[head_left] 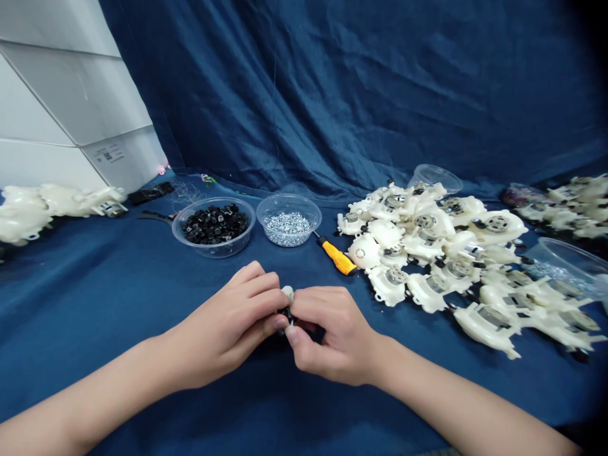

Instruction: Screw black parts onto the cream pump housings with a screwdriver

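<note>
Both hands meet low in the middle of the head view, over the blue cloth. My left hand (242, 323) is closed, its thumb and forefinger pinching a small black part (287, 313). My right hand (335, 332) is closed against the same black part from the other side, thumb tip below it. A thin silvery bit, perhaps a screw, shows at the right thumb tip. Just above the part, a small whitish piece (287, 293) pokes out between the fingers. Most of what I hold is hidden by my fingers.
Beyond my hands stand a clear bowl of black parts (213, 250) and a bowl of screws (289, 239). An orange-handled screwdriver (336, 254) lies beside them. Cream plastic housings (427, 244) are heaped at right, more housings (28, 212) at left. White boxes (71, 95) stand back left.
</note>
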{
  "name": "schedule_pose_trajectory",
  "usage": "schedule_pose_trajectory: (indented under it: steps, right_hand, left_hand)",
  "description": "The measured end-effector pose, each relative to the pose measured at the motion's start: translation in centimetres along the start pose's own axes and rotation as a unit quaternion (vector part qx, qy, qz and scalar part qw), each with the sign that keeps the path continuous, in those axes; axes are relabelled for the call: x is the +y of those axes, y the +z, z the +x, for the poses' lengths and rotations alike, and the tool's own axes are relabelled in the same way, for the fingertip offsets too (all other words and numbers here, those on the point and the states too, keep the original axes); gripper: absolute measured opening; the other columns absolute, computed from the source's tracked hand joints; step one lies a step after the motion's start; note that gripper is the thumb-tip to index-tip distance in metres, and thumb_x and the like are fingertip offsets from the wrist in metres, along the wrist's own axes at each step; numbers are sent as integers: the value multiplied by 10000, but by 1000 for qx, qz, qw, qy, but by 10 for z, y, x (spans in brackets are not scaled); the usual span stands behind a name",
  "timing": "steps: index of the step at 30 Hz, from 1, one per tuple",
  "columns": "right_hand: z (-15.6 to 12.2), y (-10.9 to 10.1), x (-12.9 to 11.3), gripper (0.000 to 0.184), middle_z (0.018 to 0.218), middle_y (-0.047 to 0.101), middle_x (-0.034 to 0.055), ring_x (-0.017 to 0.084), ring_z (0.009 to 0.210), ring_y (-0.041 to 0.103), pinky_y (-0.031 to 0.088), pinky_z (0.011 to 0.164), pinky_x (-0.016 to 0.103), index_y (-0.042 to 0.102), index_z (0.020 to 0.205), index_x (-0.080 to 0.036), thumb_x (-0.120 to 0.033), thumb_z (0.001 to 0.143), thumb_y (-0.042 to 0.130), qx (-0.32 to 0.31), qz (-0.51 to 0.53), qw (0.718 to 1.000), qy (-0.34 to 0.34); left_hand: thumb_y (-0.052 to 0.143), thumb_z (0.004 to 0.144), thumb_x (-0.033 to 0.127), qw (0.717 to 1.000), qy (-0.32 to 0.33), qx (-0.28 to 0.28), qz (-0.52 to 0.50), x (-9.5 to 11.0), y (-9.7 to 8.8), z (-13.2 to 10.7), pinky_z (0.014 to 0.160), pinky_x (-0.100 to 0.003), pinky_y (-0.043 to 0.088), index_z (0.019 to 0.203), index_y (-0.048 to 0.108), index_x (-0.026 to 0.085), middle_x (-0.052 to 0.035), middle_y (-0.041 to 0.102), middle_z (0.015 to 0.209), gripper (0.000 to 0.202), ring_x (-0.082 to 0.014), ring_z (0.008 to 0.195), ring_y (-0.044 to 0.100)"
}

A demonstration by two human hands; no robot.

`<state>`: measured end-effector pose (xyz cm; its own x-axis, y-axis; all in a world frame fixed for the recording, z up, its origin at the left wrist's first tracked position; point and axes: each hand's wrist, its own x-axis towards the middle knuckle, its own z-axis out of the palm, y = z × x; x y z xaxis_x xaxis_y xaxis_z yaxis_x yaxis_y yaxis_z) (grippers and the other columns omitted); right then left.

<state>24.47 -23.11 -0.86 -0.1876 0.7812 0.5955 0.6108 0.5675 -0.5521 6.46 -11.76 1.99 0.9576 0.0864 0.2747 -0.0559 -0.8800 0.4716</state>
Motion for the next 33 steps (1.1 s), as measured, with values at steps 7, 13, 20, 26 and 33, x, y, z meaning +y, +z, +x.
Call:
schedule_pose_trajectory:
  steps: [7, 13, 20, 26, 33]
  right_hand:
    - [-1, 1, 1, 262, 627, 358, -50, 106, 571, 338, 271, 568, 279, 325, 695, -221, -182, 838, 541, 0, 21, 1000, 8]
    - [-1, 2, 0, 282, 624, 362, -51, 106, 568, 330, 279, 566, 281, 313, 693, -223, -163, 831, 552, 8, 25, 1000, 6]
    - [-2, 2, 0, 289, 619, 354, -50, 106, 565, 315, 272, 562, 287, 302, 691, -223, -168, 835, 546, 12, 27, 1000, 2]
    - [-2, 4, 1, 283, 624, 361, -51, 105, 572, 311, 273, 562, 291, 314, 694, -219, -149, 829, 553, 18, 36, 999, 1]
    - [-2, 4, 1, 296, 628, 354, -52, 103, 576, 307, 271, 562, 287, 306, 695, -218, -147, 830, 561, 21, 36, 999, -2]
  left_hand:
    - [414, 1049, 198, 1000, 3, 5, 4, 1, -1, 1, 805, -337, 358, 954, 559, 182, -28, 528, 855, 174, -178, 825, 406]
    - [430, 1043, 183, 1000, 10, 11, -2, 0, 0, 0, 808, -332, 356, 974, 561, 183, -26, 522, 860, 148, -174, 829, 401]
    - [428, 1047, 180, 1000, 10, 10, -10, 1, 1, 0, 813, -322, 348, 972, 568, 174, -22, 511, 863, 160, -172, 834, 392]
    - [435, 1047, 181, 1000, 15, 16, -9, 1, 1, 0, 806, -316, 341, 954, 572, 166, -19, 508, 856, 166, -169, 828, 386]
    - [431, 1047, 179, 1000, 15, 16, -7, 2, 1, 1, 805, -317, 341, 961, 577, 162, -21, 513, 860, 170, -169, 831, 391]
